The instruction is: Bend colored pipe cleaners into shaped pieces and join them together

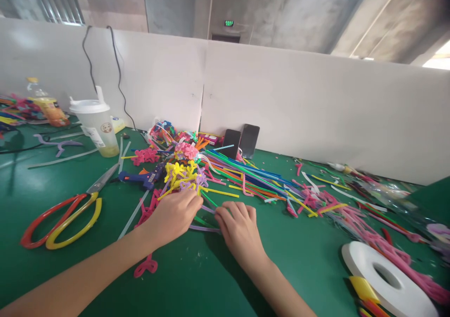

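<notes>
Head view, only one: both forearms come in from 6–7 o'clock and meet low-centre on the green table (218, 279). Left hand (175, 214) lies palm down, knuckles up, fingers curled tight with the tips pinched at a purple pipe cleaner (206, 229) that runs flat across the table between the two hands. Right hand (239, 228) is palm down too, wrist straight, fingers bent and pressed together over the stem's other end; thumb hidden, so the grip itself can't be told for sure, though the fingers are closed rather than spread. Hands sit just apart, fingertips nearly meeting.

At 12 o'clock of the hands: yellow loops (181, 172) of bent pipe cleaner, touching a pink flower cluster (186, 151) behind. At 1–3 o'clock a loose pile of straight stems (253, 178) fans toward the right edge. At 11 o'clock a blue glue gun (142, 178) lies on its side. At 9 o'clock, scissors (65, 216) with red and yellow handles, blades pointing to 1 o'clock. Far 10 o'clock: plastic cup (96, 127) with lid, upright. Two phones (241, 141) lean on the white partition (316, 106) at 12 o'clock. White tape roll (386, 275) lies flat at 4 o'clock. A pink loop (146, 265) lies beside the left forearm.
</notes>
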Demonstrator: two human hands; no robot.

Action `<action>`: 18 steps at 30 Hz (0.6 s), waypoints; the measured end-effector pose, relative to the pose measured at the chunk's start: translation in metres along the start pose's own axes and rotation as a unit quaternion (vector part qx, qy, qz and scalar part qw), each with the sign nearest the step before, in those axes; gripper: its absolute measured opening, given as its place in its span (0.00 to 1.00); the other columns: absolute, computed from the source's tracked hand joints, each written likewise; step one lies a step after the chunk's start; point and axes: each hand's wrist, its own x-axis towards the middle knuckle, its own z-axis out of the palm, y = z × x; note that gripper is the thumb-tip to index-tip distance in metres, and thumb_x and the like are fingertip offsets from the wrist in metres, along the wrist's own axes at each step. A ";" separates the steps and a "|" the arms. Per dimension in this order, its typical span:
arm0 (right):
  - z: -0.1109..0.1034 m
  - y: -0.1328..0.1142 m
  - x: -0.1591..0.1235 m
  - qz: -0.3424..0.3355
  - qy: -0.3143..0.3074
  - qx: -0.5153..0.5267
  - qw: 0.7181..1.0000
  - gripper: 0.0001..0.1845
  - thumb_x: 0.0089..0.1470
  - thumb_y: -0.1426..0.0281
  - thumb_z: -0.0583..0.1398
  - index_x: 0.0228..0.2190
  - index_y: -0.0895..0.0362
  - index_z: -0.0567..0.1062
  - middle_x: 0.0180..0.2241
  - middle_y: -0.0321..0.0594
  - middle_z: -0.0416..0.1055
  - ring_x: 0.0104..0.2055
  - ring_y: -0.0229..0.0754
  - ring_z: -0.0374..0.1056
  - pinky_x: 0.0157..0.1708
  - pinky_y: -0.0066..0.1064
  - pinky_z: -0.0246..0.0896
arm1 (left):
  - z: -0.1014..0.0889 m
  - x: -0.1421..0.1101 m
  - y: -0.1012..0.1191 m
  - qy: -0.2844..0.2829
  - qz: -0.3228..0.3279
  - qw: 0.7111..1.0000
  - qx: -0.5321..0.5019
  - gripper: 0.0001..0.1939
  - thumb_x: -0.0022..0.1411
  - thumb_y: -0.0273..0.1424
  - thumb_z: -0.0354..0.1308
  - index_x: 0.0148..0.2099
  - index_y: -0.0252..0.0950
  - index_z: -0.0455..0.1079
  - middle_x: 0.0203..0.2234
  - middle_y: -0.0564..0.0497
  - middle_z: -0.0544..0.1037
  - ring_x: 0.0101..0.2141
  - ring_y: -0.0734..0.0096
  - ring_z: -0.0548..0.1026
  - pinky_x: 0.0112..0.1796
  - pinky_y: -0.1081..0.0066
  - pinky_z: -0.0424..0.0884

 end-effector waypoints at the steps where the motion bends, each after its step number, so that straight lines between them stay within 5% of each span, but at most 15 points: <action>1: -0.001 0.001 0.000 0.001 0.027 -0.014 1.000 0.06 0.53 0.71 0.52 0.30 0.53 0.69 0.34 0.37 0.67 0.36 0.40 0.58 0.36 0.34 0.46 | -0.002 0.001 -0.001 0.011 -0.012 1.000 0.016 0.08 0.59 0.23 0.44 0.33 0.34 0.64 0.26 0.50 0.66 0.30 0.68 0.65 0.27 0.70 0.58; 5: -0.004 0.003 0.000 0.007 0.105 -0.078 0.991 0.05 0.52 0.71 0.53 0.30 0.53 0.70 0.33 0.36 0.68 0.37 0.41 0.59 0.41 0.38 0.44 | -0.008 0.002 -0.002 0.059 -0.044 0.995 0.063 0.09 0.60 0.25 0.43 0.33 0.35 0.64 0.24 0.51 0.65 0.27 0.70 0.65 0.24 0.72 0.57; 11: -0.005 0.010 0.004 0.053 0.063 -0.136 0.987 0.09 0.52 0.69 0.52 0.25 0.56 0.70 0.29 0.39 0.68 0.39 0.44 0.59 0.48 0.45 0.40 | -0.012 0.002 -0.010 0.103 -0.111 0.983 0.103 0.08 0.60 0.27 0.45 0.34 0.37 0.65 0.24 0.52 0.66 0.26 0.72 0.66 0.23 0.73 0.57; 14: -0.007 0.007 0.005 0.050 0.099 -0.140 0.984 0.11 0.52 0.67 0.53 0.36 0.58 0.70 0.37 0.44 0.68 0.43 0.46 0.59 0.50 0.47 0.36 | -0.013 0.002 -0.011 0.095 -0.115 0.984 0.102 0.08 0.60 0.27 0.44 0.35 0.37 0.65 0.24 0.52 0.66 0.26 0.72 0.67 0.22 0.73 0.56; 18: -0.010 -0.004 0.000 -0.036 0.137 -0.128 0.982 0.17 0.52 0.72 0.53 0.45 0.54 0.65 0.40 0.42 0.68 0.42 0.42 0.59 0.47 0.43 0.37 | -0.012 0.002 -0.002 0.076 -0.069 0.994 0.047 0.09 0.61 0.27 0.44 0.35 0.36 0.65 0.24 0.52 0.67 0.26 0.72 0.67 0.23 0.74 0.58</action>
